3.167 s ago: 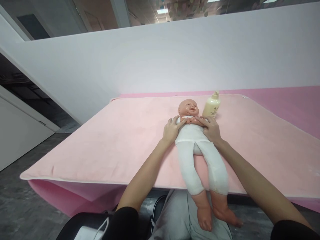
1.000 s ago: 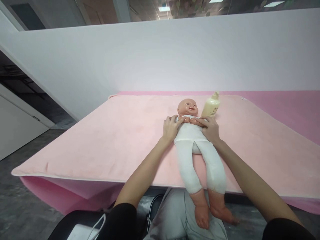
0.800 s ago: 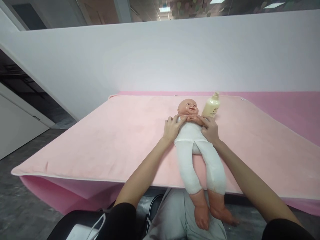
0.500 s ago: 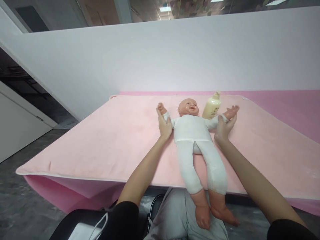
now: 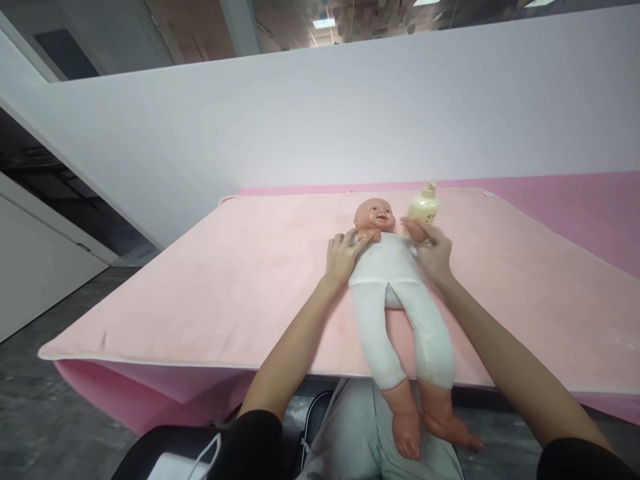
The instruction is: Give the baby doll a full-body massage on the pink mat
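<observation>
1. The doll (image 5: 387, 263) lies face up on the pink blanket (image 5: 210, 280) that covers the table (image 5: 580, 207), its head towards the far edge. Its legs run to the near edge, and its feet (image 5: 406, 433) jut out past it, over the person's lap (image 5: 350, 427).
2. The left hand (image 5: 341, 259) is clasped round the doll's arm on that side, thumb on the doll's small hand (image 5: 373, 235) at the upper chest.
3. The right hand (image 5: 436, 252) has fingers and thumb closed on the doll's other arm (image 5: 416, 231), which is bent up beside the shoulder.
4. Done, as far as can be seen: one doll arm is folded in onto the chest. The other is bent but off the chest, so the two arms do not match, and I judge this partway through a movement. How many rounds are done or left cannot be told.
5. The bottle (image 5: 424, 205) is just behind the right hand, nearer the table's far edge, its lower part hidden; whether they touch is unclear.
</observation>
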A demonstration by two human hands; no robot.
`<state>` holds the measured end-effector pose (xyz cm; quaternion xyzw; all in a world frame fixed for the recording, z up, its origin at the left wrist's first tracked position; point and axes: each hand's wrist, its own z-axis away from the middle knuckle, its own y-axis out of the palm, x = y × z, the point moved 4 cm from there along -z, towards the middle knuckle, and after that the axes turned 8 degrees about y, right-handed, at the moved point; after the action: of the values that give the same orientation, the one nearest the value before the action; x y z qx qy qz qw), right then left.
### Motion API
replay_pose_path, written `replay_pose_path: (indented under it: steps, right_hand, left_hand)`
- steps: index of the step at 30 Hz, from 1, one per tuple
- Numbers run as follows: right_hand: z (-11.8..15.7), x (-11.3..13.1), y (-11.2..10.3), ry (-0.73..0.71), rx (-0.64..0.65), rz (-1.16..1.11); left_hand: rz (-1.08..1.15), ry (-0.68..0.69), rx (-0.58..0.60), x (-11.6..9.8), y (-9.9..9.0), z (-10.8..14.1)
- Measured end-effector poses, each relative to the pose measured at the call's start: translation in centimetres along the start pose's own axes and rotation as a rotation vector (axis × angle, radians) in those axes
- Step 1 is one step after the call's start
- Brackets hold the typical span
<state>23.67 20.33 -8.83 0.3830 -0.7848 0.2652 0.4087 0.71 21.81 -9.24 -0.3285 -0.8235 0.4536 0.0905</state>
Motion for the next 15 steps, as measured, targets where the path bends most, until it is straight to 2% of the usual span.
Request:
replay_pose_path:
  steps: [4, 9, 12, 15]
  right_hand:
    - [1.4, 0.3, 1.2, -0.146, 0.224, 0.207]
    - [2.0, 0.4, 1.5, -0.16, 0.262, 0.297]
    - [1.8, 0.4, 1.2, -0.067, 0.152, 0.152]
    - [1.1, -0.2, 0.2, 0.064, -0.086, -0.096]
  left_hand:
    - [-0.036, 0.071, 0.023, -0.4, 0.1, -0.2]
    - [-0.057, 0.094, 0.055, -0.4, 0.2, 0.0]
    - [-0.035, 0.008, 0.025, -0.1, 0.0, 0.2]
    - [0.149, -0.13, -0.1, 0.6, -0.3, 0.4]
